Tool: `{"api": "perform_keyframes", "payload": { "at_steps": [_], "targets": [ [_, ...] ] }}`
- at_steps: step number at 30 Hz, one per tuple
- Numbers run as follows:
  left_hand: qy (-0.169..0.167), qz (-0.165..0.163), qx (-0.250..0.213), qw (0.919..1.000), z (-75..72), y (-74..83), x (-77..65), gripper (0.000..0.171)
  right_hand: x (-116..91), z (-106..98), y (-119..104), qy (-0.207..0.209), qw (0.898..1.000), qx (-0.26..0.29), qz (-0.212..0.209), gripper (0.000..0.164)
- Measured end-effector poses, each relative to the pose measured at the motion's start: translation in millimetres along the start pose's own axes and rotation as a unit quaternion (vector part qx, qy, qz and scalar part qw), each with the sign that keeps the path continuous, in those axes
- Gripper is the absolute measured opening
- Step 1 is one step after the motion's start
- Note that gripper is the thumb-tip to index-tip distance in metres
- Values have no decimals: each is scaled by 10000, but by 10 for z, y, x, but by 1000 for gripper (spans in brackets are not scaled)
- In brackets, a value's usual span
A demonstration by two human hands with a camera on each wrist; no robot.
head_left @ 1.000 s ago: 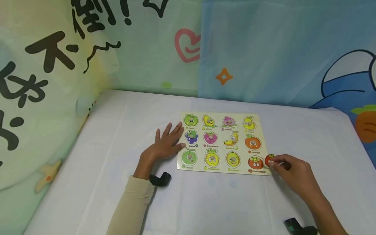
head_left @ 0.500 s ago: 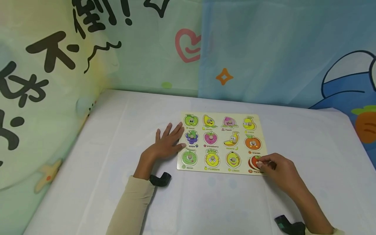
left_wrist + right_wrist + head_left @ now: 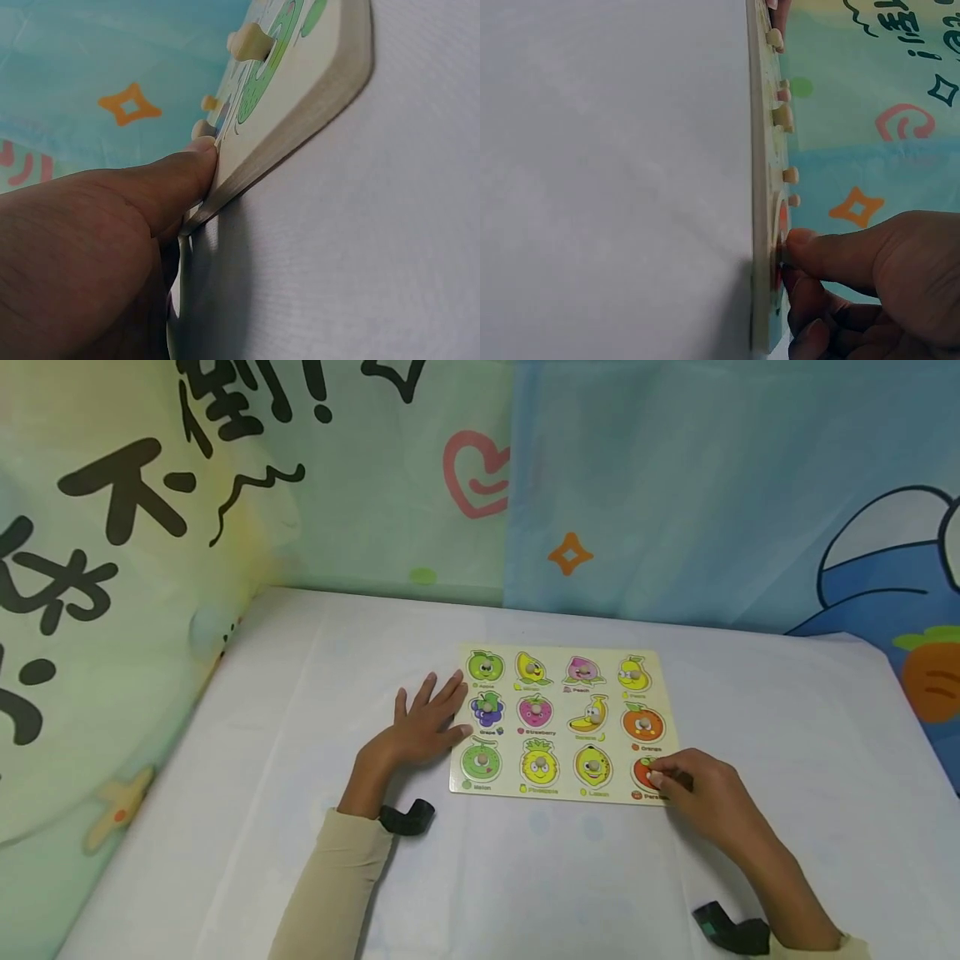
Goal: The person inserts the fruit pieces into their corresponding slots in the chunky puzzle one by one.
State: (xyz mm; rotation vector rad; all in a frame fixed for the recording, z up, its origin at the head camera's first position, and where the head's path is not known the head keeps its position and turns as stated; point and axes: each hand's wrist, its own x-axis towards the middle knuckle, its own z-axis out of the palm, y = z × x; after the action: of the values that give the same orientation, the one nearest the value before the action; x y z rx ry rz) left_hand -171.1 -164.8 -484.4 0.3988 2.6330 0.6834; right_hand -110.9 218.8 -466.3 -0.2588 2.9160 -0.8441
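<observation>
A pale yellow wooden fruit puzzle board (image 3: 566, 767) lies on the white cloth, its rows of fruit pieces bearing small knobs. My right hand (image 3: 708, 797) is at the board's near right corner. Thumb and fingers pinch the knob of the red persimmon piece (image 3: 642, 772), which sits over its spot above the printed label; the fingers cover part of it. In the right wrist view the persimmon piece (image 3: 783, 216) lies close against the board. My left hand (image 3: 420, 727) is spread at the board's left edge, with the thumb (image 3: 187, 169) resting on the rim beside the melon piece (image 3: 259, 82).
White cloth (image 3: 300, 693) covers the table around the board. Printed fabric backdrops (image 3: 675, 485) rise along the back and left sides. Black wrist mounts (image 3: 408, 818) are on both arms.
My right hand has carried the persimmon piece leftward from the board's right edge onto the persimmon spot, where it now lines up. The left hand has stayed in place.
</observation>
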Motion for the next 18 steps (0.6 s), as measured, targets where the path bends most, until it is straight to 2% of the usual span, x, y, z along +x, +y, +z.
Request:
{"api": "perform_keyframes", "payload": {
  "at_steps": [8, 18],
  "targets": [
    [-30, -23, -16, 10000, 3, 4, 1, 70, 28, -36, -74, -248, 9996, -156, 22, 18],
    [-26, 0, -12, 10000, 0, 1, 8, 71, 39, -9, -53, -64, 9997, -140, 167, 18]
  ]
}}
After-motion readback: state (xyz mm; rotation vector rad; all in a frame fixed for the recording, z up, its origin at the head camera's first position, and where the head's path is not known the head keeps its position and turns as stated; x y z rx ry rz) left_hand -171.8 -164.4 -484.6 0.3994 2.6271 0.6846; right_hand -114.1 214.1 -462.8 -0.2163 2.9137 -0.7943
